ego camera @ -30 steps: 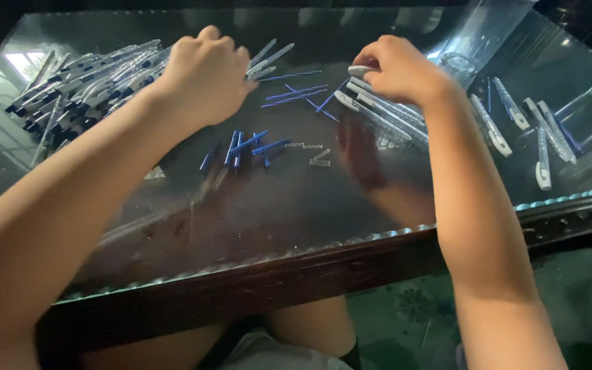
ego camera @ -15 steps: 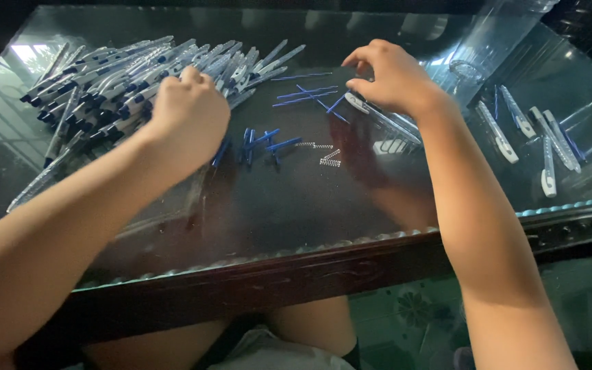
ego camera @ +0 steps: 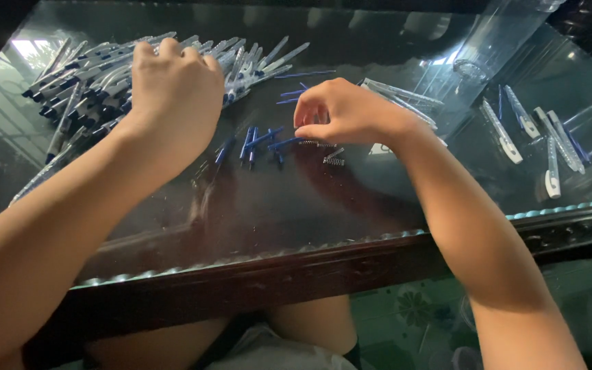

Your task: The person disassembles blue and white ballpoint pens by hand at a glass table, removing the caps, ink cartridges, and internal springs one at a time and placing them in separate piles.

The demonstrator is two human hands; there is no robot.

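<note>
Pinched fingertips of the right hand grip a thin blue plastic pen refill, light, bendy, best held mid-length; the left hand is curled closed over the heap of white-and-blue plastic pens on the glass surface.

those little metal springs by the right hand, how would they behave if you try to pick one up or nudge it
The springs look tiny, thin coils, so probably very light and fiddly to pinch. Lying on the smooth, glossy glass tabletop, they would likely roll or skid when nudged. They seem easy to squash or tangle beside the right hand.
</note>
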